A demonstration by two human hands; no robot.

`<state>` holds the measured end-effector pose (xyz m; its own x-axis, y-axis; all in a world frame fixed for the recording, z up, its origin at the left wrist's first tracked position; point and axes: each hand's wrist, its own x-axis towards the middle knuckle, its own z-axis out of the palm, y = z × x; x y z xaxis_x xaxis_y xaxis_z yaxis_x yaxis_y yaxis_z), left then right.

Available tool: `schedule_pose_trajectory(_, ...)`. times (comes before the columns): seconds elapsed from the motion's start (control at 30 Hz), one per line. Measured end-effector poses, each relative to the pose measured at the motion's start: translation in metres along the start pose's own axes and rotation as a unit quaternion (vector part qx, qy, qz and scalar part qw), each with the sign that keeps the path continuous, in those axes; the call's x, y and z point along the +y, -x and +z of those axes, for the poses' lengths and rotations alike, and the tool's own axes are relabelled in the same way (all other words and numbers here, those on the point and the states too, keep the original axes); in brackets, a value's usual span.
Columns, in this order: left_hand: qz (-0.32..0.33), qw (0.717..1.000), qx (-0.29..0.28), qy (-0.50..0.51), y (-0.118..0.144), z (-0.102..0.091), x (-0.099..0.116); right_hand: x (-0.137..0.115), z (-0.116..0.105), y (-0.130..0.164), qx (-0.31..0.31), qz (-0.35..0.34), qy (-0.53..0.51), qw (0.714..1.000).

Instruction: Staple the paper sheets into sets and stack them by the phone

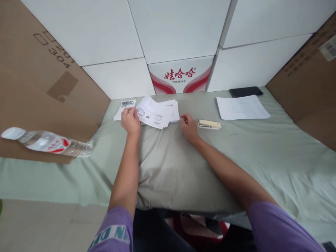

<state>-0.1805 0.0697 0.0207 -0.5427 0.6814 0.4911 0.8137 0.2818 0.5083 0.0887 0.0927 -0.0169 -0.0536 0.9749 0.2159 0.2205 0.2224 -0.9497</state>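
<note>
Two hands work at a fanned stack of papers [157,113] lying on a table [275,150] draped in pale green cloth. The left hand [130,120] is clenched on the stack's left edge, fingers curled over the sheets. The right hand [188,126] touches the stack's right edge with its fingertips; whether it pinches a sheet, I cannot tell. A cream stapler [209,124] lies just beside the right hand. Further right sit a second pile of sheets [241,107] and a black phone [245,91]. A water bottle [47,142] lies at the far left.
</note>
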Motion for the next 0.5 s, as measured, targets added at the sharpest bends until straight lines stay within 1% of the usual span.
schedule_pose_trajectory(0.07,-0.021,0.998,0.009,0.062,-0.005,0.004,-0.006,0.000,0.000,0.000,0.000,0.002,-0.004,1.000)
schedule_pose_trajectory(0.13,-0.071,0.987,0.014,0.146,-0.012,0.010,-0.012,-0.001,-0.001,0.000,0.000,0.000,-0.017,1.000)
schedule_pose_trajectory(0.2,-0.128,0.962,0.006,0.239,-0.018,0.016,-0.015,-0.002,-0.002,0.000,-0.009,0.003,-0.048,0.999)
schedule_pose_trajectory(0.27,-0.165,0.935,-0.004,0.314,-0.021,0.020,-0.012,-0.005,-0.002,-0.001,-0.034,0.017,-0.099,0.994)
schedule_pose_trajectory(0.33,-0.178,0.917,-0.013,0.357,-0.021,0.021,-0.003,-0.008,-0.003,-0.005,-0.076,0.042,-0.166,0.982)
schedule_pose_trajectory(0.4,-0.177,0.908,-0.033,0.379,-0.017,0.020,0.009,-0.011,-0.003,-0.011,-0.117,0.074,-0.230,0.963)
schedule_pose_trajectory(0.47,-0.159,0.903,-0.073,0.392,-0.014,0.018,0.020,-0.013,-0.005,-0.019,-0.130,0.110,-0.260,0.950)
schedule_pose_trajectory(0.5,-0.145,0.904,-0.098,0.391,-0.013,0.017,0.022,-0.013,-0.007,-0.023,-0.120,0.125,-0.259,0.950)
